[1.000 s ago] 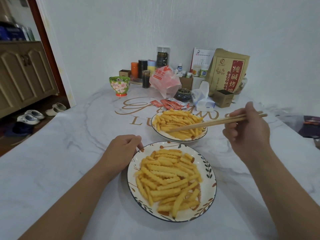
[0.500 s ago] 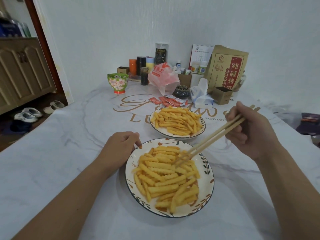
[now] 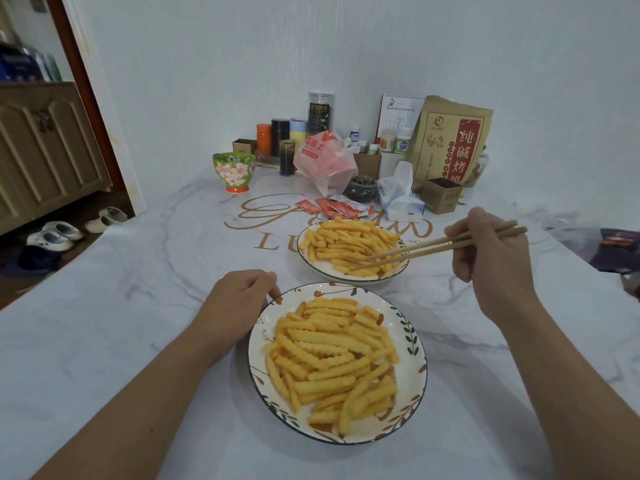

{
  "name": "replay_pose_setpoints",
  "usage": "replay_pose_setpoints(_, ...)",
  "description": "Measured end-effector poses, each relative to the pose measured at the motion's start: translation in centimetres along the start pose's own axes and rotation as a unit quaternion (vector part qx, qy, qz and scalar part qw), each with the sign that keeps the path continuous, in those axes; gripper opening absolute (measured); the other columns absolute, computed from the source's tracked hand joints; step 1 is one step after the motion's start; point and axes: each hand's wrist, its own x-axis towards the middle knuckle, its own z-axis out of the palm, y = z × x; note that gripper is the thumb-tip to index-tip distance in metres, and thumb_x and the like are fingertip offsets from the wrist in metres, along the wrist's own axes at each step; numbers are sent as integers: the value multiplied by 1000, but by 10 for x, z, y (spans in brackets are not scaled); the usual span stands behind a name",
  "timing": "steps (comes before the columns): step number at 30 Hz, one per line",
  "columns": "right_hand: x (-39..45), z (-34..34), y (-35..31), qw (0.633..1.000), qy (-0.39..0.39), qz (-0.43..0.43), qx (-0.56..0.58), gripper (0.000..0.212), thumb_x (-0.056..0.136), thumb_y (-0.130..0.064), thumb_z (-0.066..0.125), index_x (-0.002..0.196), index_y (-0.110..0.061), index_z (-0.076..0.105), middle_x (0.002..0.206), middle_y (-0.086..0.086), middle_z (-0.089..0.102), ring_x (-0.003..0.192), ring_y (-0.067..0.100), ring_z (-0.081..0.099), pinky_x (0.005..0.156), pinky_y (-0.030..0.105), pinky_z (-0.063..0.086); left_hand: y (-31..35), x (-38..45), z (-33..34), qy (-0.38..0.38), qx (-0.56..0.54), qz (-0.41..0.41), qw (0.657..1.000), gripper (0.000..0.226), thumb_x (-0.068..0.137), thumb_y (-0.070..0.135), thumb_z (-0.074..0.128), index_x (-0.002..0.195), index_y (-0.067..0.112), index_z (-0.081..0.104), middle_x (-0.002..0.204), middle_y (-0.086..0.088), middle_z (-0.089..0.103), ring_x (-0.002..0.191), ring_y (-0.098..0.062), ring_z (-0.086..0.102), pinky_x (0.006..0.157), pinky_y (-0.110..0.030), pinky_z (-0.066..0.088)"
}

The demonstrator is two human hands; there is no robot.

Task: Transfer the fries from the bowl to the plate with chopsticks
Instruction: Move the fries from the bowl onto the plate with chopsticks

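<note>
Right hand (image 3: 495, 261) holds the chopsticks (image 3: 436, 245) in a closed pinch grip near their far-right ends, so the shafts get full reach leftward. Tips sit low in the near-right part of the fries in the bowl (image 3: 349, 245), close together; can't tell if a fry is actually pinched between them or they're just nosing in. Judgement: this is the pick step, not the carry.

Left hand (image 3: 242, 299) is a loose fist resting on the worktop (image 3: 104, 323), knuckles touching the near dish's left rim. It holds nothing; looks like it's bracing the plate (image 3: 415, 341) so it doesn't slide when fries get dropped.

The bowl (image 3: 346, 277) sits just beyond the plate, nearly touching rims, which keeps the carry short. The plate already has a full heap of fries on the plate (image 3: 332, 358); the bowl still looks well loaded, so the task is maybe mid-way at best.

Risk: crinkle fries are stiff but slick, and a pinch near one end will pivot. Grab mid-length.

Far clutter (pink bag (image 3: 325, 157), tissue pack (image 3: 401, 199)) is well clear of the path.
</note>
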Motion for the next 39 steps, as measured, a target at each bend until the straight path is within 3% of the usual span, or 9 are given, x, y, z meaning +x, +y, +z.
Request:
replay_pose_setpoints(5, -5, 10, 7, 999, -30, 14, -14, 43, 108, -25, 45, 76, -4, 64, 46, -2, 45, 40, 11, 37, 38, 21, 28, 0, 0, 0, -2, -3, 2, 1000, 44, 104, 28, 51, 69, 11, 72, 48, 3, 57, 44, -10, 47, 58, -30, 36)
replay_pose_setpoints(9, -7, 14, 8, 1000, 1, 20, -1, 50, 109, -33, 41, 76, -3, 62, 45, -2, 46, 37, 10, 39, 36, 20, 30, 0, 0, -1, -2, 5, 4, 1000, 43, 103, 29, 51, 69, 12, 72, 49, 2, 58, 46, -11, 48, 58, -30, 38)
replay_pose_setpoints(14, -4, 10, -2, 984, 64, 85, 142, 59, 108, -43, 41, 62, -13, 61, 51, 6, 44, 39, 17, 33, 40, 23, 26, 1, -1, -2, -8, -14, 0, 1000, 44, 104, 29, 51, 70, 11, 72, 51, -1, 56, 47, -13, 47, 59, -31, 38)
replay_pose_setpoints(19, -7, 8, -12, 953, -57, 154, 255, 56, 106, -45, 42, 65, -10, 59, 51, 6, 38, 37, 15, 27, 39, 21, 23, 2, 0, -3, -5, -28, -2, 1000, 45, 106, 29, 50, 72, 8, 72, 53, -5, 56, 48, -14, 46, 60, -31, 38)
replay_pose_setpoints(24, -18, 20, -14, 956, -162, 150, 194, 48, 94, -46, 49, 64, -9, 59, 50, 9, 38, 34, 16, 27, 41, 23, 19, 2, 0, -3, -4, -27, -3, 1000, 45, 105, 29, 50, 73, 8, 72, 53, -5, 55, 48, -14, 46, 60, -32, 38)
replay_pose_setpoints(26, -17, 20, -15, 961, -140, 141, 192, 48, 94, -45, 51, 62, -10, 60, 49, 8, 38, 35, 16, 27, 41, 23, 18, 2, 0, -3, -4, -26, -1, 1000, 45, 105, 30, 50, 72, 8, 72, 53, -5, 54, 48, -14, 45, 60, -32, 38)
replay_pose_setpoints(29, -7, 12, -10, 974, -27, 112, 195, 52, 105, -34, 48, 59, -13, 62, 51, 6, 41, 39, 15, 30, 41, 23, 20, 1, -1, -3, -5, -25, 2, 1000, 45, 105, 30, 50, 71, 10, 72, 52, -3, 53, 47, -14, 45, 61, -32, 38)
replay_pose_setpoints(32, -2, 4, -3, 996, 45, 28, 79, 46, 108, -27, 46, 70, -9, 65, 53, 4, 45, 42, 15, 37, 40, 24, 26, 1, 0, -3, -7, -26, 1, 1000, 46, 105, 29, 50, 69, 10, 72, 49, -1, 52, 46, -13, 44, 60, -31, 37)
replay_pose_setpoints(39, -11, 12, 3, 999, 8, -40, -3, 43, 109, -26, 45, 79, -3, 67, 51, -5, 47, 48, 11, 40, 41, 22, 32, 1, 0, -2, -5, -24, 3, 1000, 46, 105, 28, 49, 70, 10, 71, 48, 1, 51, 45, -12, 44, 61, -31, 37)
